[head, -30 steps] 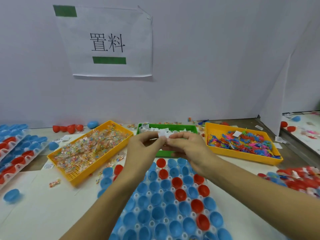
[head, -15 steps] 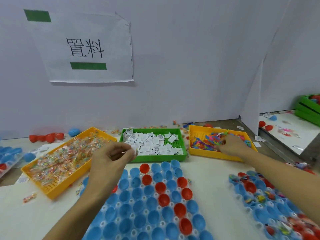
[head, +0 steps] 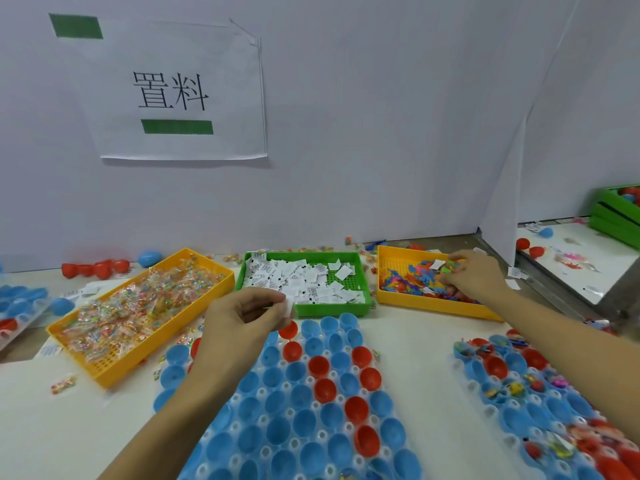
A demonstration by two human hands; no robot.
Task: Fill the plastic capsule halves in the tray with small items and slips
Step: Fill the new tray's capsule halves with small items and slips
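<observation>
We pinch a slip [head: 288, 307] in our left hand [head: 242, 317]; our right hand [head: 474, 275] seemingly gathers toys [head: 408, 280]; next, drop both into capsule halves [head: 304, 386].

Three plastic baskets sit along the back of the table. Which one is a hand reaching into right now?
The yellow basket of colourful small toys on the right; the right hand is inside it. The green basket and the other yellow basket have no hand inside.
</observation>
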